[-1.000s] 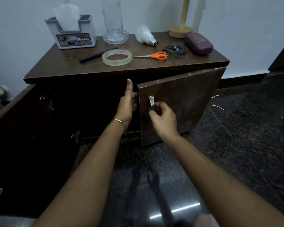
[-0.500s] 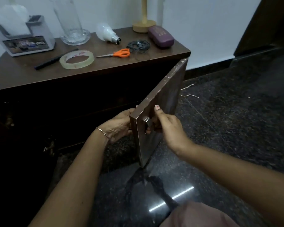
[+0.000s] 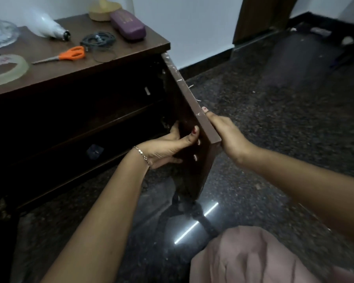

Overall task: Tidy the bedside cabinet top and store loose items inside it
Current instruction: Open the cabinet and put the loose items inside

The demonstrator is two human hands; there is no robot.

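now both hands [image 3: 172, 144] hold the cabinet door [image 3: 192, 111] swung wider.

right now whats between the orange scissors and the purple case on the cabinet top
In the head view, a coil of dark cable lies between the orange scissors and the purple case, on the cabinet top.

A dark speckled polished floor [image 3: 274, 123] reflects a strip light beneath a white wall [image 3: 192, 27] with dark skirting [image 3: 208, 58]

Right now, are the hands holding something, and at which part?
Both hold the right cabinet door near its free edge: the left hand on its inner face, the right hand on its outer side.
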